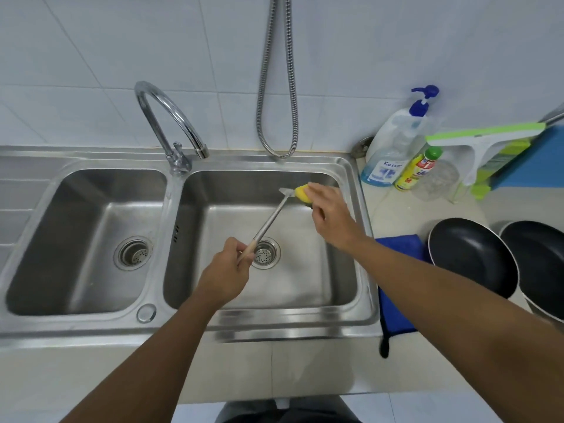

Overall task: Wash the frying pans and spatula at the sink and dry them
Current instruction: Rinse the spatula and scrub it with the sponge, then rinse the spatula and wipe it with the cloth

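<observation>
My left hand [227,271] grips the wooden handle end of a metal spatula [270,219] over the right sink basin [213,227]. The spatula slants up and to the right, its blade near the basin's back right corner. My right hand [329,213] holds a yellow sponge [302,193] pressed against the blade. Two black frying pans lie on the counter to the right, one [471,254] beside the blue cloth and another [540,264] at the frame's edge.
A curved tap [171,117] stands between the two basins, and a metal hose [276,87] hangs on the tiled wall. The left basin [91,227] holds nothing. A soap pump bottle [393,148], a yellow bottle [416,169], a squeegee [482,145] and a blue cloth [399,248] sit at right.
</observation>
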